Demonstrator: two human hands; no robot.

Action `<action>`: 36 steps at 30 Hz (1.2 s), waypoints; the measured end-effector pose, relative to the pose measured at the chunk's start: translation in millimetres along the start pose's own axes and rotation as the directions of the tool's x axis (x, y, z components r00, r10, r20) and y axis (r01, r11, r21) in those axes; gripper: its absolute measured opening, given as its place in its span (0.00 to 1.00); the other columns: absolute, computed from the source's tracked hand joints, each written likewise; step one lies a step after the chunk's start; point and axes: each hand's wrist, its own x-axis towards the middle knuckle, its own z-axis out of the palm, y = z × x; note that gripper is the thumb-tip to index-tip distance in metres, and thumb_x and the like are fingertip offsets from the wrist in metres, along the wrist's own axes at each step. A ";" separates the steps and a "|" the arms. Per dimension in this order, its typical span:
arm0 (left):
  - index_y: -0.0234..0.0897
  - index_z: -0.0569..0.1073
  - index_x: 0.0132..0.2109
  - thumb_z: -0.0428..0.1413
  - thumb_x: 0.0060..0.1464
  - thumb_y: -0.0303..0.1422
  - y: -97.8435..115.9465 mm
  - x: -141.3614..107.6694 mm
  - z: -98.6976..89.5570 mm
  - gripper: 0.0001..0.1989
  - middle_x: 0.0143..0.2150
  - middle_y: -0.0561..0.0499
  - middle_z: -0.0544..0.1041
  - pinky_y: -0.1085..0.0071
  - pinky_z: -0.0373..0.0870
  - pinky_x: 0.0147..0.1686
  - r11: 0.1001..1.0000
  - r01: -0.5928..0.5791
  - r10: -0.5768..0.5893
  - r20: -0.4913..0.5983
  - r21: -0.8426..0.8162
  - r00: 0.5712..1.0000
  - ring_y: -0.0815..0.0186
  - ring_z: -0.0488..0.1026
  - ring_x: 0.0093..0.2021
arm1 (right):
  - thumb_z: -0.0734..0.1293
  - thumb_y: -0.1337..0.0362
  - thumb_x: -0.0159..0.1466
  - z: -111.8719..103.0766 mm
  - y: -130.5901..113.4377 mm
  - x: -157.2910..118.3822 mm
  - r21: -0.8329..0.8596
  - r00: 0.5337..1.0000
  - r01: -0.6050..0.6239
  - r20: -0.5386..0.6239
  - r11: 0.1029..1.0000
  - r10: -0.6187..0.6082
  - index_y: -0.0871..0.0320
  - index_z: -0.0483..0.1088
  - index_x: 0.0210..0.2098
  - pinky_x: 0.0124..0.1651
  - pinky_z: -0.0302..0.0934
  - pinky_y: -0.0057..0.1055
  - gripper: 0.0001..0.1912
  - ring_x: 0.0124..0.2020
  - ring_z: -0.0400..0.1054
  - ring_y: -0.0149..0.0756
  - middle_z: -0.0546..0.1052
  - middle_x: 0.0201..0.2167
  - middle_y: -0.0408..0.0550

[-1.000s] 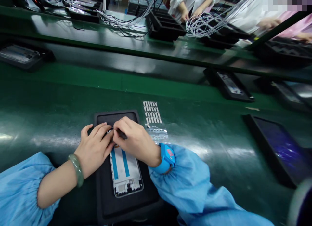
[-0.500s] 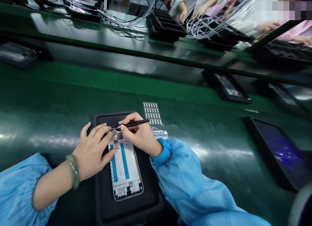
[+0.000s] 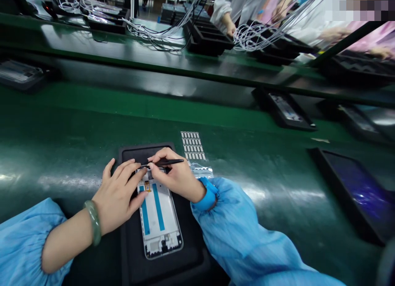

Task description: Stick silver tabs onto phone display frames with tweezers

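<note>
We've got our right hand [image 3: 174, 177] pinching a slim black tool [image 3: 173, 162], its tip at the top end of the phone frame [image 3: 169, 218], right beside our left hand [image 3: 116, 197]. That one's spread loose, fingertips over the frame's upper left edge. The frame lies under both hands in a black tray [image 3: 132, 257]; just beyond our right, small pale pieces [image 3: 193, 146] sit in rows on the counter [image 3: 247, 154].
</note>
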 end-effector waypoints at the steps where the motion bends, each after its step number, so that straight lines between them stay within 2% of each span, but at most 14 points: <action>1: 0.38 0.65 0.55 0.48 0.58 0.38 0.0 0.0 0.2 0.19 0.55 0.43 0.68 0.44 0.48 0.58 1.000 0.001 -0.001 0.000 -0.001 1.000 0.52 0.61 0.58 | 0.63 0.70 0.57 0.3 -0.1 0.2 -0.012 1.000 0.007 0.007 1.000 -0.007 0.55 0.62 0.34 0.40 0.66 0.31 0.06 0.36 0.70 0.33 0.73 0.33 0.45; 9: 0.37 0.64 0.55 0.48 0.58 0.38 -0.9 0.2 1.9 0.20 0.55 0.42 0.68 0.45 0.48 0.57 1.000 -0.003 0.003 0.004 0.005 1.000 0.53 0.60 0.58 | 0.62 0.70 0.59 1.7 -3.1 3.6 -0.120 0.998 0.037 0.061 0.992 -0.030 0.55 0.62 0.34 0.42 0.66 0.31 0.05 0.37 0.69 0.32 0.71 0.34 0.45; 16: 0.38 0.63 0.55 0.47 0.58 0.39 -2.8 -0.1 1.8 0.19 0.55 0.42 0.67 0.45 0.47 0.58 1.000 -0.007 0.007 0.013 0.026 1.000 0.53 0.60 0.58 | 0.62 0.68 0.59 1.3 -5.5 10.3 0.024 0.993 -0.077 0.088 0.997 0.074 0.56 0.61 0.34 0.37 0.68 0.28 0.03 0.31 0.70 0.29 0.70 0.32 0.43; 23: 0.39 0.65 0.54 0.48 0.57 0.39 -4.6 1.6 -1.9 0.19 0.54 0.44 0.68 0.46 0.48 0.58 0.999 -0.012 0.011 0.028 0.042 1.000 0.54 0.62 0.57 | 0.62 0.69 0.57 -1.7 -8.7 13.6 -0.027 0.991 -0.125 0.038 0.992 0.126 0.56 0.61 0.31 0.33 0.66 0.26 0.03 0.27 0.69 0.28 0.69 0.27 0.40; 29: 0.41 0.63 0.56 0.48 0.57 0.40 -4.9 1.7 -0.8 0.20 0.55 0.45 0.68 0.45 0.48 0.58 1.000 0.006 -0.007 0.047 0.018 0.999 0.55 0.61 0.58 | 0.63 0.68 0.57 -4.0 -3.1 10.6 0.051 0.986 -0.162 0.050 0.985 0.160 0.56 0.61 0.32 0.30 0.65 0.23 0.04 0.25 0.69 0.26 0.69 0.27 0.39; 32: 0.41 0.63 0.55 0.48 0.57 0.40 -4.8 1.6 -0.4 0.20 0.55 0.45 0.67 0.44 0.48 0.58 1.000 0.007 -0.008 0.047 0.016 0.999 0.54 0.61 0.58 | 0.62 0.68 0.58 -3.9 -3.5 10.2 0.018 0.990 -0.133 0.055 0.991 0.132 0.56 0.61 0.32 0.31 0.66 0.24 0.04 0.26 0.69 0.27 0.69 0.27 0.39; 36: 0.39 0.64 0.54 0.48 0.57 0.39 -4.1 1.6 -0.5 0.19 0.54 0.45 0.68 0.44 0.49 0.58 1.000 -0.003 0.002 0.045 0.024 0.999 0.54 0.60 0.58 | 0.61 0.71 0.57 -0.3 -10.7 7.8 -0.167 0.999 0.030 0.045 0.985 -0.023 0.56 0.61 0.33 0.36 0.66 0.27 0.05 0.31 0.68 0.29 0.70 0.31 0.43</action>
